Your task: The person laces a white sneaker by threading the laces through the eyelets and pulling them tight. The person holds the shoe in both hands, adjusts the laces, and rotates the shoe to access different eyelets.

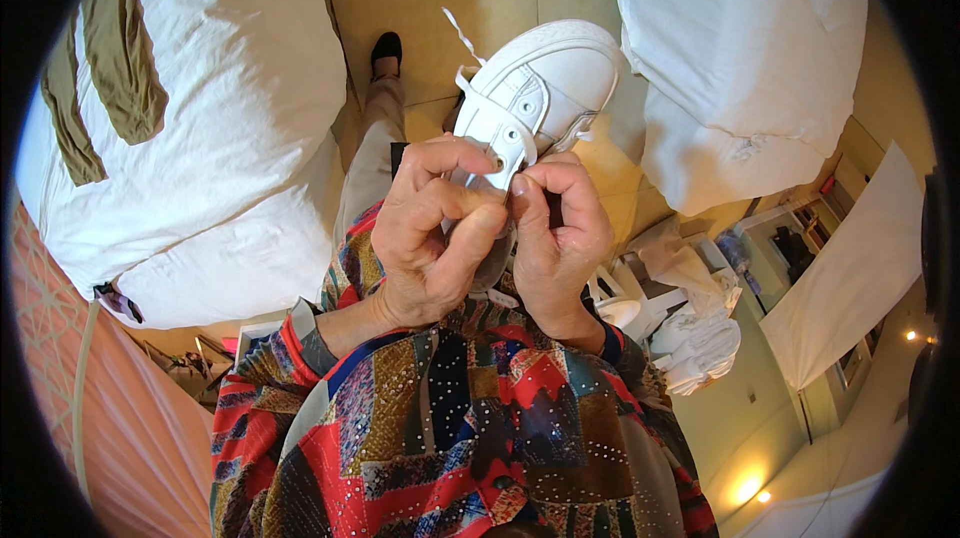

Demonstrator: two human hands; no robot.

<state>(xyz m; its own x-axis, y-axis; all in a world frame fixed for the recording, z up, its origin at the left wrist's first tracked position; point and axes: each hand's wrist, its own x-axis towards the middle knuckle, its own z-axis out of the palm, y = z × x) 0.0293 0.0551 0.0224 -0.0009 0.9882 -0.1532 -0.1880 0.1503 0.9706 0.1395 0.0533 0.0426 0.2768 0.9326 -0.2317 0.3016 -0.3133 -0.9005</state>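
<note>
A white sneaker (574, 65) is held up in front of my chest, its toe pointing away and to the upper right. A white shoelace (465, 35) hangs loose off its left side, and a stretch of lace crosses the eyelet flap. My left hand (439, 226) grips the flap's edge near an eyelet, fingers curled over it. Thumb and forefinger of my right hand (559, 238) pinch together at the flap's near right edge, by the lace; whatever lies between the fingertips is too small to tell. The shoe's heel is partly hidden behind my hands.
Beds or padded surfaces with white covers stand at left (225, 87) and right (735, 72). Olive cloth (124, 50) lies on the left one. A leg in a black shoe (386, 50) shows on the tiled floor. White bundles (697, 343) and shelves are at lower right.
</note>
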